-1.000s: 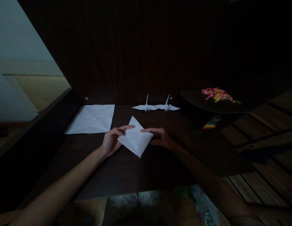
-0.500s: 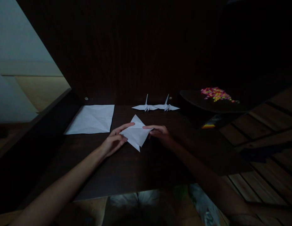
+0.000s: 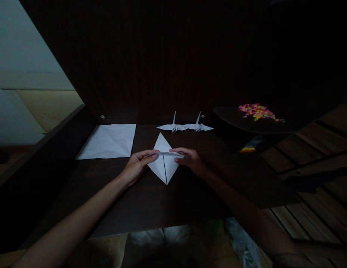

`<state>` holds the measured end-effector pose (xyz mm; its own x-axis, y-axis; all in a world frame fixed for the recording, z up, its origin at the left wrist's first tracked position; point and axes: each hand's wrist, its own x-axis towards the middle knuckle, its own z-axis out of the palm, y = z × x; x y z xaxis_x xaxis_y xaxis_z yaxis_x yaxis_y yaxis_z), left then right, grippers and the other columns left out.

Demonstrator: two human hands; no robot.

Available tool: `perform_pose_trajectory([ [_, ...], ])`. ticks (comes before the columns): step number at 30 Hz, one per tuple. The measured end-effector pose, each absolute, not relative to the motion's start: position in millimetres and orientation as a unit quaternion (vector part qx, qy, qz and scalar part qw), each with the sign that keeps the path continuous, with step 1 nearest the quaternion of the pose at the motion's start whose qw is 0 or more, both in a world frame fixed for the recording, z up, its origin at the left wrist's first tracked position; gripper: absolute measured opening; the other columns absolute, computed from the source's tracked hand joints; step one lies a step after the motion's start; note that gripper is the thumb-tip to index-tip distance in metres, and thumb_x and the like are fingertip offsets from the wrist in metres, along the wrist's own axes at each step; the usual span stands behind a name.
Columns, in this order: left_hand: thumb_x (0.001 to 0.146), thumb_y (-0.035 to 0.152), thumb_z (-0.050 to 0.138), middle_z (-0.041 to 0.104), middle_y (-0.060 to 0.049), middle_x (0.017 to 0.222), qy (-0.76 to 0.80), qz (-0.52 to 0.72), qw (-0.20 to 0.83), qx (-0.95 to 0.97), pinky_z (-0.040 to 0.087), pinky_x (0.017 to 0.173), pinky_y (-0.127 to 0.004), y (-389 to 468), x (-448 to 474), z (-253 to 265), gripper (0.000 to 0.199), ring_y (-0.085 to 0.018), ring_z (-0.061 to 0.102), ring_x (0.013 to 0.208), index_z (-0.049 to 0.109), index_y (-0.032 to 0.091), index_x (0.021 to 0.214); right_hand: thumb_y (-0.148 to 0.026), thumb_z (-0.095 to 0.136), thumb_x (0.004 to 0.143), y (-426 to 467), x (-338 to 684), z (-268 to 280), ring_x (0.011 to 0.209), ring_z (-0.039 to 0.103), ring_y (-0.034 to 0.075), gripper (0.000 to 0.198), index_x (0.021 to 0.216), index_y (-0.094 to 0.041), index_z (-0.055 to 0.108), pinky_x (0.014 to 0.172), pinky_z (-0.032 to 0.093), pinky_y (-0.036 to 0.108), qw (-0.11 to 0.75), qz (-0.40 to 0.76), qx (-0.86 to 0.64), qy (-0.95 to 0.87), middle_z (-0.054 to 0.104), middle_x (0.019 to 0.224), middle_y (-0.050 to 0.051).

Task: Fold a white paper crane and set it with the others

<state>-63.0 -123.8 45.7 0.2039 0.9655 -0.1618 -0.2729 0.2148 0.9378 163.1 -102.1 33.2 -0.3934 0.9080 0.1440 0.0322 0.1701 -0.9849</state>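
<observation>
Head view, dim light: white diamond-shaped folded sheet of paper (image 3: 158,169) sits at the middle of the dark brown wooden desktop (image 3: 120,212), between the hands; can't tell if it rests on the wood or is held just above. Left hand (image 3: 136,164) pinches its left corner, thumb on top; right hand (image 3: 191,160) pinches the right corner, thumb toward the near side. A flap stands edge-on across the middle between the fingers, and a dark centre slit runs to the near tip. Just beyond the far tip, two white folded paper cranes (image 3: 172,127) stand side by side, necks up, adjoining wings meeting or overlapping, close to the tall dark brown back panel (image 3: 162,59). White creased square sheet (image 3: 109,141) lies flat at far left, near left hand but apart from it. Dark side panel (image 3: 44,178) bounds the desktop on the left. Right of the cranes, a dark rounded shelf (image 3: 232,121) carries a loose heap of small pink, red and yellow pieces (image 3: 257,111), too small to identify; below it, a yellow-orange band (image 3: 247,149) on some dim item. Brown wooden slats (image 3: 313,160) at right. Low right, beyond the desk edge, a crumpled translucent plastic bag (image 3: 242,238); contents unreadable. Person's lap in greyish cloth (image 3: 151,238) shows at bottom.
</observation>
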Motion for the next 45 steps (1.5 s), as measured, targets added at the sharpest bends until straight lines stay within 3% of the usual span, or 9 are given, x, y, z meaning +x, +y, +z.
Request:
perform_pose_trajectory([
  [8,0.07,0.031,0.075,0.073,-0.006,0.091,0.469,0.449,0.566,0.508,0.045,0.08,-0.03,-124.7,-62.3,40.0,0.027,-0.022,0.063,0.088,0.075,0.016,0.093,-0.035,0.074,0.07,-106.4,154.8,30.5,0.073,0.061,0.015,0.033,0.097,-0.017,0.066,0.064,0.045,0.026,0.404,0.482,-0.423,-0.652,0.064,0.078,0.001],
  [11,0.069,0.028,0.075,0.073,-0.005,0.096,0.458,0.434,0.548,0.549,0.044,0.084,-0.03,-127.5,-60.7,43.2,0.026,-0.022,0.063,0.092,0.075,0.018,0.092,-0.034,0.073,0.071,-105.7,152.9,29.8,0.074,0.061,0.016,0.027,0.091,-0.018,0.063,0.065,0.045,0.027,0.422,0.466,-0.423,-0.653,0.064,0.078,0.001],
  [19,0.074,0.034,0.065,0.069,-0.008,0.11,0.368,0.4,0.644,0.538,0.04,0.09,-0.034,-133.9,-62.5,49.2,0.04,-0.028,0.058,0.105,0.07,0.016,0.11,-0.025,0.07,0.07,-103.6,152.2,30.8,0.073,0.061,0.016,0.016,0.081,-0.018,0.06,0.065,0.045,0.027,0.446,0.439,-0.428,-0.652,0.065,0.078,0.001],
  [26,0.077,0.025,0.058,0.068,-0.008,0.113,0.358,0.419,0.662,0.508,0.035,0.097,-0.034,-131.9,-62.7,44.5,0.038,-0.027,0.055,0.111,0.069,0.015,0.113,-0.027,0.074,0.065,-101.1,153.9,28.2,0.065,0.058,0.015,0.02,0.077,-0.018,0.061,0.06,0.043,0.026,0.452,0.473,-0.417,-0.63,0.065,0.072,0.001],
  [35,0.082,0.026,0.067,0.068,-0.009,0.113,0.318,0.446,0.66,0.514,0.043,0.09,-0.033,-133.8,-61.4,41.8,0.053,-0.024,0.062,0.102,0.05,0.021,0.132,-0.035,0.075,0.063,-104.0,155.8,33.9,0.074,0.063,0.019,0.025,0.077,-0.018,0.063,0.064,0.047,0.029,0.469,0.49,-0.397,-0.619,0.067,0.079,0.004],
  [45,0.084,0.028,0.065,0.067,-0.01,0.11,0.313,0.443,0.607,0.581,0.048,0.087,-0.029,-134.7,-56.5,39.1,0.048,-0.019,0.064,0.097,0.049,0.019,0.129,-0.043,0.079,0.056,-110.1,147.5,38.7,0.066,0.061,0.019,0.038,0.079,-0.018,0.062,0.058,0.047,0.029,0.463,0.485,-0.497,-0.551,0.068,0.074,0.003],
])
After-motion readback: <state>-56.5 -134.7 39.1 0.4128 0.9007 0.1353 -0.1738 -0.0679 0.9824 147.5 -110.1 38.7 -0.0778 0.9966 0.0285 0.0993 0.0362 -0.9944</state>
